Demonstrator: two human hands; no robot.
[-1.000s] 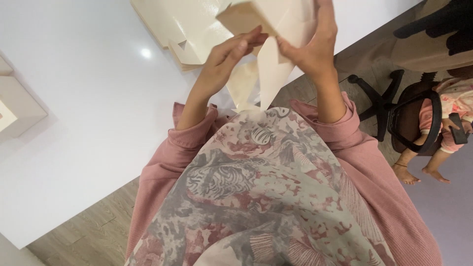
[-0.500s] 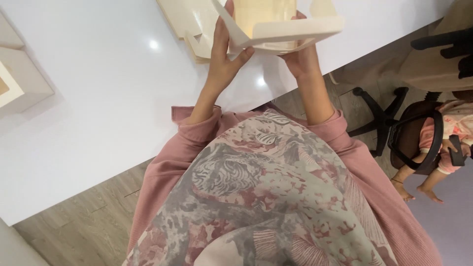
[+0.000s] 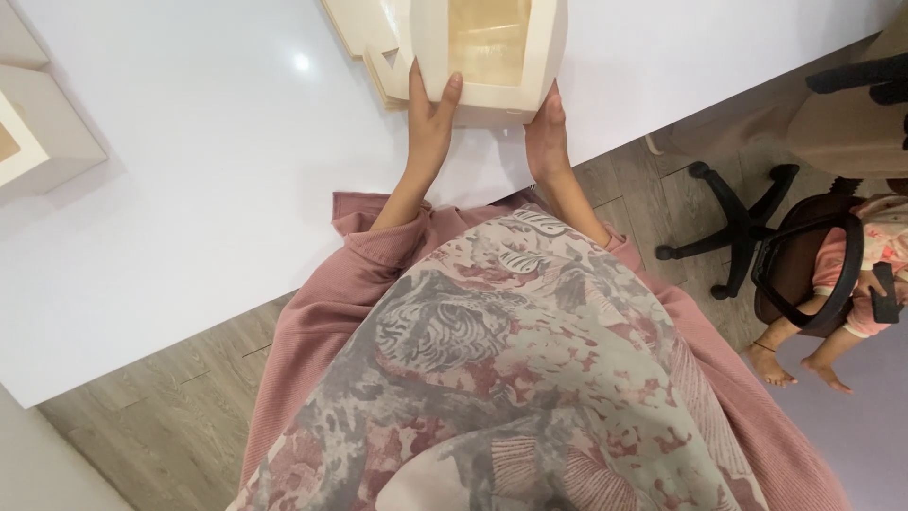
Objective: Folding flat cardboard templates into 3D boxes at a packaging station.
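Note:
A cream cardboard box [image 3: 492,90] with a clear window on top rests on the white table [image 3: 189,189], partly cut off by the frame's top edge. My left hand [image 3: 430,118] grips its left side, thumb laid on the top face. My right hand [image 3: 547,137] presses flat against its right side. Behind the box lies a stack of flat, unfolded cream box blanks [image 3: 364,33].
Another folded cream box [image 3: 38,142] stands at the table's left edge. To the right, on the wooden floor, a black office chair [image 3: 757,227] holds a seated person [image 3: 842,312] with bare feet. The table's front edge runs diagonally just before my body.
The box was a half-folded sheet lifted between my hands; it has since been squared up and brought down onto the table, window facing up, with both hands on its sides.

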